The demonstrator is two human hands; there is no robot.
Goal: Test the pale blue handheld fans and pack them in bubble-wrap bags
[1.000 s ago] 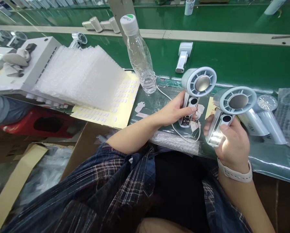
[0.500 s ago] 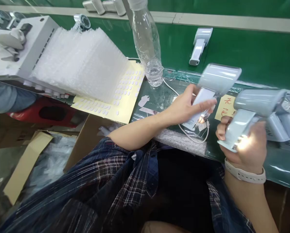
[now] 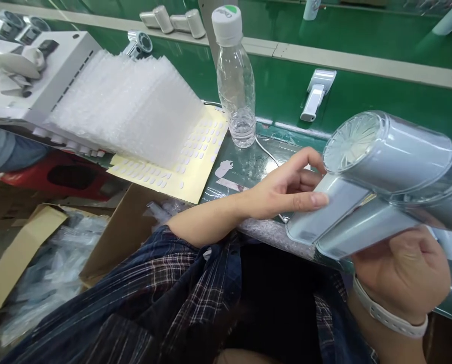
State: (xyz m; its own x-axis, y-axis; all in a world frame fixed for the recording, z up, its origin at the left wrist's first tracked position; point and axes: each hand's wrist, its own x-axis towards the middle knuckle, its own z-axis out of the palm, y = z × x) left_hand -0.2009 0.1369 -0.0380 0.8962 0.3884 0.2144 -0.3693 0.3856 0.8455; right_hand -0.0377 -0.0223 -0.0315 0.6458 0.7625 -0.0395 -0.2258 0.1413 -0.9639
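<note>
Two grey-blue handheld devices with round heads are side by side at the right. My left hand (image 3: pixel 286 194) has its thumb and fingers closed on the handle of the left device (image 3: pixel 392 151), whose round end has a pattern of radial lines. Beneath the right device (image 3: pixel 365 227), my right hand (image 3: pixel 407 268) is wrapped round its handle, with most of its fingers hidden. A pale band circles the right wrist.
A clear bottle (image 3: pixel 236 81) stands beside a yellow sticker sheet (image 3: pixel 195 184) under a stack of bubble wrap (image 3: pixel 123 101). Another device (image 3: pixel 316 96) lies on the green surface (image 3: pixel 381 96). An open carton (image 3: pixel 108 242) of plastic is at lower left.
The two devices have come together and turned, so a round end now faces the camera. My right hand has moved down and right. The view has shifted slightly.
</note>
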